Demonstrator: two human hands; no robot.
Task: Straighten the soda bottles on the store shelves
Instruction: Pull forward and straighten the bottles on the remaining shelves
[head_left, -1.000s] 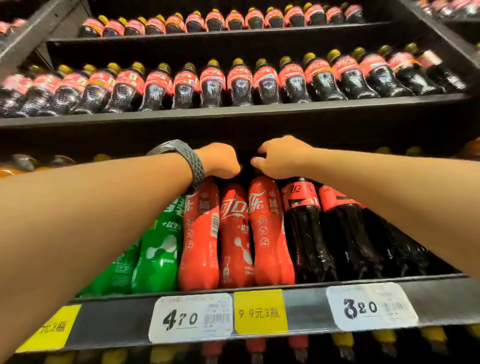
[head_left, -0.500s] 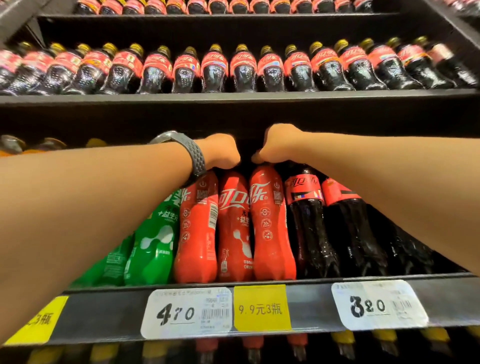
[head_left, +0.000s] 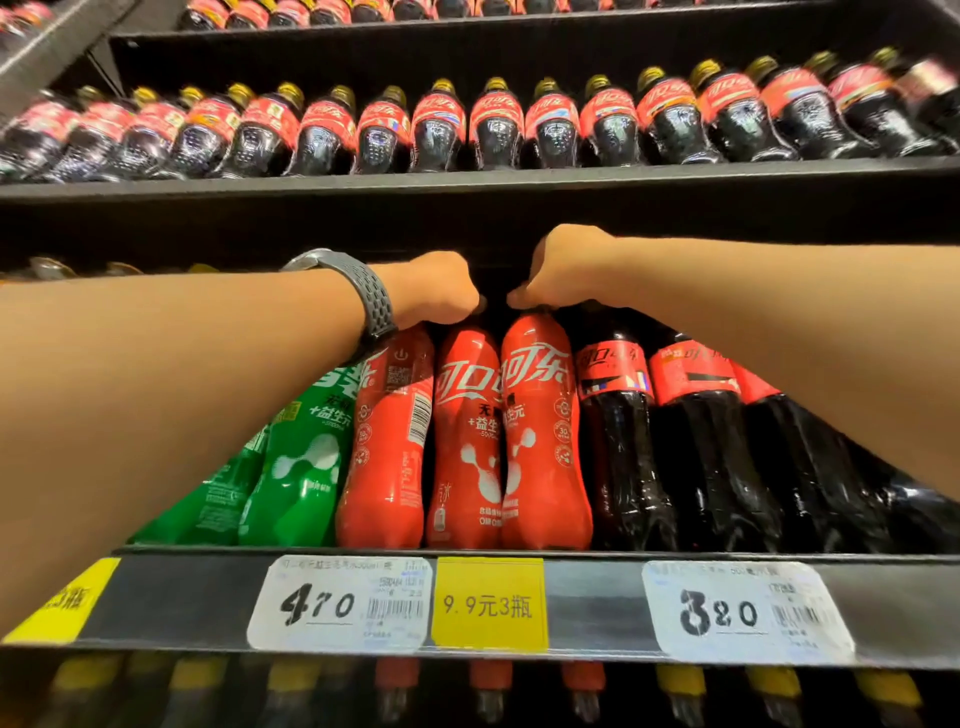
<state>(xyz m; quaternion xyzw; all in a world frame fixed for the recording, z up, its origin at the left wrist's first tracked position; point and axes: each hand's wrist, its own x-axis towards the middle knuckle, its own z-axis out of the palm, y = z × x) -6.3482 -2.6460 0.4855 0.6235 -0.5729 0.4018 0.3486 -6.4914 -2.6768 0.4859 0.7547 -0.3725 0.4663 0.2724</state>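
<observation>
Three red bottles stand side by side on the middle shelf (head_left: 592, 603), straight above the yellow tag (head_left: 489, 604) on its front edge. Left red bottle (head_left: 387, 457) shows a barcode; middle red bottle (head_left: 465, 441) and right red bottle (head_left: 543, 431) touch, their labels facing out. Both hands reach to the bottle tops under the shelf above. The left hand (head_left: 434, 291), a grey watch (head_left: 363, 296) on its wrist, is curled closed over the tops of the left and middle red bottles; which cap it grips I cannot tell. The right hand (head_left: 558, 270) is also curled closed, thumb and fingers pinched on the top of the right red bottle.

Left of the yellow tag, two green bottles (head_left: 301, 457) lean beside the red ones, partly behind the left forearm. Right of it, at least three dark cola bottles (head_left: 623, 447) with red labels stand in a row, the rest hidden by the right forearm. Two white price tags flank the yellow tag: 4.70 tag (head_left: 337, 605) and 3.20 tag (head_left: 743, 613). A second yellow tag (head_left: 62, 600) sits far left.

Above, the upper shelf (head_left: 467, 179) holds a long row of small cola bottles (head_left: 493, 130), too blurred to count exactly.
</observation>
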